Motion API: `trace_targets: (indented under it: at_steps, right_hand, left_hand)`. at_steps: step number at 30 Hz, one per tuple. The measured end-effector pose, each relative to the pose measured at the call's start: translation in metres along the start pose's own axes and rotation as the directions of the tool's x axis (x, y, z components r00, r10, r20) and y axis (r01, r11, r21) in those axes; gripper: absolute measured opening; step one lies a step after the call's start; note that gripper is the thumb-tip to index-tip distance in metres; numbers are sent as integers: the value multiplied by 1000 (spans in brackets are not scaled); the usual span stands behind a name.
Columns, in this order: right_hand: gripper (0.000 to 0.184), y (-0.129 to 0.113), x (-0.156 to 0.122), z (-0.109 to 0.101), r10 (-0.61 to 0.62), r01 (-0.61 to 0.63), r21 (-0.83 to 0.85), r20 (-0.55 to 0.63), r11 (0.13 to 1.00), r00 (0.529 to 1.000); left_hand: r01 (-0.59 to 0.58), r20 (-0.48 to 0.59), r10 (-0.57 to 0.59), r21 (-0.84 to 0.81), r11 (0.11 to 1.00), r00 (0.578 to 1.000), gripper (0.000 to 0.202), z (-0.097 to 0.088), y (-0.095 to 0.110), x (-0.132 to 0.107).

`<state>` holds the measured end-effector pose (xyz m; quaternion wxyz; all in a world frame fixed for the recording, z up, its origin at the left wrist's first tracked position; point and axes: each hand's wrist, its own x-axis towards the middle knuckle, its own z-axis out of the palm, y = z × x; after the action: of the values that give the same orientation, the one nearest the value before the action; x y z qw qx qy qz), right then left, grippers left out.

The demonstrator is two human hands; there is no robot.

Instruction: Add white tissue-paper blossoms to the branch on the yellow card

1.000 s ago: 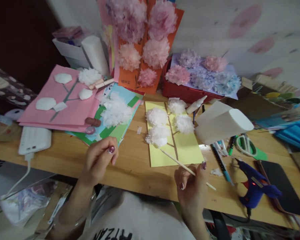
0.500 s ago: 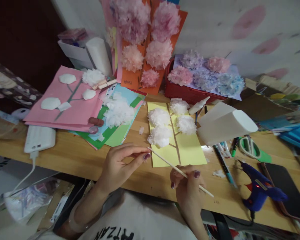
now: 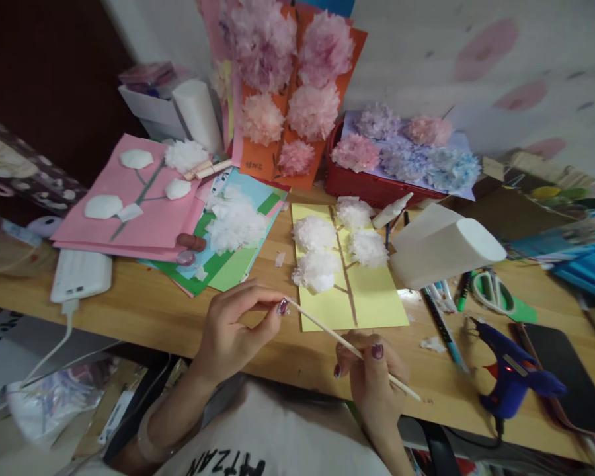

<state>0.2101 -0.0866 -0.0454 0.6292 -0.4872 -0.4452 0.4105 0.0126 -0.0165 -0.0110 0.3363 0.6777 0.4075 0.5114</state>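
Observation:
A thin pale wooden stick [image 3: 322, 326] slants over the front of the desk. My right hand [image 3: 374, 370] is closed around its lower part, and the stick's end sticks out past the palm. At the stick's upper end, the thumb and forefinger of my left hand [image 3: 240, 327] are pinched together on the tip; whether something tiny is also between them I cannot tell. Just beyond both hands lies a yellow sheet [image 3: 377, 297] with a brown branch on it. Several white tissue-paper flowers [image 3: 315, 271] sit on its upper and left parts.
At the right are a blue glue gun [image 3: 515, 370] with a red light, a phone [image 3: 570, 370], scissors [image 3: 493, 291] and markers [image 3: 439, 320]. A white paper roll [image 3: 446, 244] stands behind. Pink sheets [image 3: 163, 231] and a white power bank [image 3: 82, 274] lie left.
Both hands have shifted slightly left with the stick, and its tip now sits a little further left. The view has moved slightly; the things on the desk stay in place.

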Motion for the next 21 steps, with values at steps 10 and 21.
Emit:
trace_targets:
  at_steps: [10,21]
  right_hand:
    - [47,2,-7,-2,-17,15,-145,-12,989,1000]
    - [44,4,-7,1,-77,79,-76,28,994,997]
  left_hand:
    - [199,33,-197,-236,951,980,9,4,0,-3]
    - [219,-42,-249,-350,911,968,13,8,-4,1]
